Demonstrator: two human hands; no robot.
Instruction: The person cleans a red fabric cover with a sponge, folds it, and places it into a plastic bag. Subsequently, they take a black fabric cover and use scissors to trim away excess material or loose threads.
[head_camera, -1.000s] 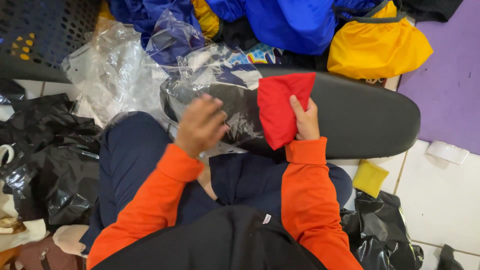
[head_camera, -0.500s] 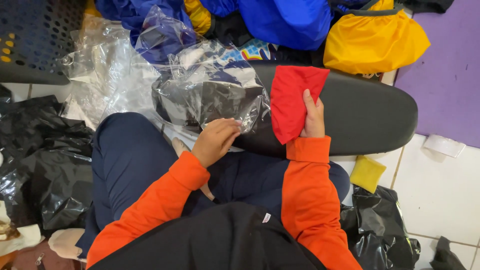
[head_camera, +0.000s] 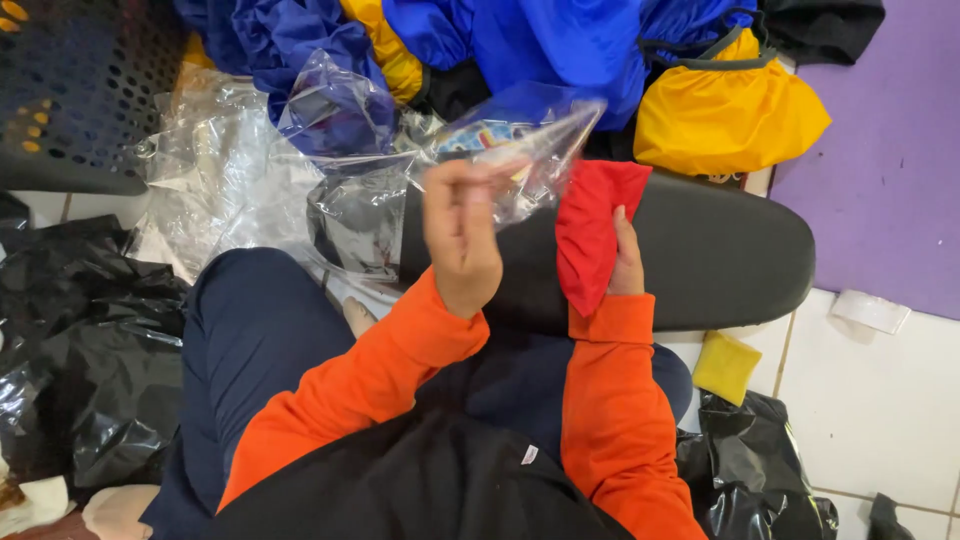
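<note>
The fingers of the left hand (head_camera: 462, 235) are pinched on the edge of a clear bag (head_camera: 520, 150), which is lifted off the board and held up, its loose end spread to the right and far from the hand. The fingers of the right hand (head_camera: 625, 255) are pressed flat together against a red cloth (head_camera: 590, 235), which is pinned to the black board (head_camera: 700, 250); whether a thumb grips it from below cannot be told. The cloth lies just right of the lifted bag, its far corner close under the plastic.

Both forearms are covered by orange sleeves (head_camera: 370, 390), and dark blue trousers (head_camera: 260, 340) are seen below them, to the left. The board is laid across the lap, running from centre to right.

More clear plastic (head_camera: 220, 180) is heaped to the left of the board, near a dark perforated crate (head_camera: 80, 90) at the far left. Blue fabric (head_camera: 540, 40) is piled at the far edge, and a yellow pouch (head_camera: 730, 115) is set just beyond the board's right end. A purple mat (head_camera: 890, 150) is seen at the far right. Black bags (head_camera: 80, 360) are crumpled at the near left, and another black bag (head_camera: 760, 470) lies at the near right, with a small yellow pad (head_camera: 727, 367) just beside it on the white tiles (head_camera: 880, 420).
</note>
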